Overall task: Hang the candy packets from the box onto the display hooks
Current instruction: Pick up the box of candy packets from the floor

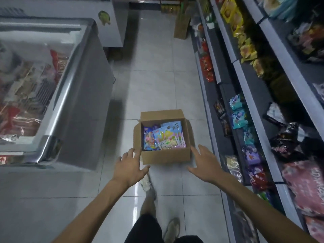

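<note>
An open cardboard box sits on the tiled floor in the aisle. Inside lie several colourful candy packets, blue ones at the left and a yellow-pink one on top. My left hand reaches toward the box's near left corner with fingers spread, fingertips close to the flap. My right hand is stretched out beside the near right corner, fingers straight, holding nothing. No display hooks can be made out among the shelves.
A chest freezer with a glass lid stands at the left. Shelves stocked with snack packets run along the right. A brown carton leans far down the aisle. My feet are just behind the box.
</note>
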`<action>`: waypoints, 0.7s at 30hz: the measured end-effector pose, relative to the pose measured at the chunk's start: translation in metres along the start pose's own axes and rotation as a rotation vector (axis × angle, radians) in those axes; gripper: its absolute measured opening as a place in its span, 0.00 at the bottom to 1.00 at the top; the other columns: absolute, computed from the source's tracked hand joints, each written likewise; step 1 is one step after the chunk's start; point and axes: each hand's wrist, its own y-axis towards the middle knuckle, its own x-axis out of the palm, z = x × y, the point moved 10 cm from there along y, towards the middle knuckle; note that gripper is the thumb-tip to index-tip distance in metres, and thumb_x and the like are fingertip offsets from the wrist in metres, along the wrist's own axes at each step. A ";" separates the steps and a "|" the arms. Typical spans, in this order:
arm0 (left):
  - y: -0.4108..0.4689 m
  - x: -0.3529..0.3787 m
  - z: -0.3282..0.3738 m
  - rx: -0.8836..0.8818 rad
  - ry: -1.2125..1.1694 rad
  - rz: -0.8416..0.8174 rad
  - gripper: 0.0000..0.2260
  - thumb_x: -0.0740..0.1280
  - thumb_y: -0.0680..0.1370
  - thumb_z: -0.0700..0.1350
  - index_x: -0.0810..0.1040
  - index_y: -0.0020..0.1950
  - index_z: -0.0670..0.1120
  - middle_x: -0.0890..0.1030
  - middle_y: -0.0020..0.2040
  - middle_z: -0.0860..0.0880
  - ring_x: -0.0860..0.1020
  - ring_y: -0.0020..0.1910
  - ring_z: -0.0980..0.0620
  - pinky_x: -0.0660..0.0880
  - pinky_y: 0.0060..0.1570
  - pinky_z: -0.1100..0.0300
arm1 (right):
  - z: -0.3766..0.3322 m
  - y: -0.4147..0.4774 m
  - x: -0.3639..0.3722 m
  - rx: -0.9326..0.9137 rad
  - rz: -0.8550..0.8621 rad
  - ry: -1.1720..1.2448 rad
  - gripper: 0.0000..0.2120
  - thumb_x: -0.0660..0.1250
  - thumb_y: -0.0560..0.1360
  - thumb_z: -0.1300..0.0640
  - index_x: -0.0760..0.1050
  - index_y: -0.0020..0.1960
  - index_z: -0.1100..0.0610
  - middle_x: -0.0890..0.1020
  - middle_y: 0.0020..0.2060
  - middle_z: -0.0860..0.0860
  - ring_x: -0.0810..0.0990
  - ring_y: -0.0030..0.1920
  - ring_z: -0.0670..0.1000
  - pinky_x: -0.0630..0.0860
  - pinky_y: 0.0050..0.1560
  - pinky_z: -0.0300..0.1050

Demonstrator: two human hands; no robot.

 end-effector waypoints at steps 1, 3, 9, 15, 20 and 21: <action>0.021 0.003 -0.006 -0.010 -0.005 -0.025 0.38 0.58 0.79 0.72 0.54 0.84 0.55 0.62 0.83 0.47 0.67 0.78 0.43 0.68 0.74 0.42 | -0.002 0.019 -0.003 0.008 -0.014 0.000 0.45 0.63 0.79 0.33 0.46 0.85 0.51 0.52 0.84 0.60 0.50 0.84 0.61 0.54 0.82 0.58; 0.060 0.011 -0.018 -0.015 -0.007 -0.071 0.39 0.58 0.79 0.72 0.53 0.84 0.55 0.61 0.83 0.47 0.66 0.79 0.43 0.67 0.76 0.40 | -0.002 0.051 -0.008 0.041 -0.020 0.018 0.44 0.64 0.80 0.34 0.48 0.85 0.52 0.55 0.83 0.60 0.53 0.83 0.61 0.55 0.82 0.58; 0.142 0.031 -0.028 -0.024 0.008 -0.183 0.37 0.57 0.79 0.71 0.57 0.82 0.53 0.65 0.81 0.45 0.70 0.75 0.41 0.69 0.73 0.40 | 0.013 0.117 -0.017 0.049 -0.046 0.064 0.39 0.69 0.80 0.40 0.60 0.82 0.57 0.68 0.77 0.63 0.67 0.76 0.64 0.65 0.74 0.56; 0.219 0.065 -0.031 -0.090 0.025 -0.253 0.39 0.56 0.78 0.73 0.55 0.83 0.53 0.64 0.81 0.43 0.72 0.74 0.41 0.72 0.70 0.41 | 0.067 0.198 0.011 0.100 -0.095 0.061 0.40 0.70 0.80 0.40 0.59 0.83 0.56 0.65 0.80 0.63 0.63 0.80 0.63 0.63 0.76 0.55; 0.290 0.115 -0.029 -0.156 0.037 -0.257 0.38 0.60 0.79 0.71 0.56 0.82 0.52 0.66 0.79 0.44 0.71 0.74 0.41 0.69 0.72 0.38 | 0.119 0.290 0.062 0.116 -0.136 0.063 0.41 0.72 0.78 0.41 0.62 0.82 0.59 0.68 0.77 0.64 0.69 0.76 0.66 0.69 0.73 0.60; 0.307 0.143 -0.029 -0.158 0.038 -0.278 0.38 0.60 0.79 0.70 0.56 0.82 0.51 0.66 0.79 0.45 0.71 0.75 0.41 0.69 0.73 0.38 | 0.134 0.316 0.092 0.114 -0.168 0.066 0.41 0.73 0.77 0.41 0.64 0.81 0.61 0.71 0.75 0.65 0.72 0.73 0.67 0.72 0.70 0.61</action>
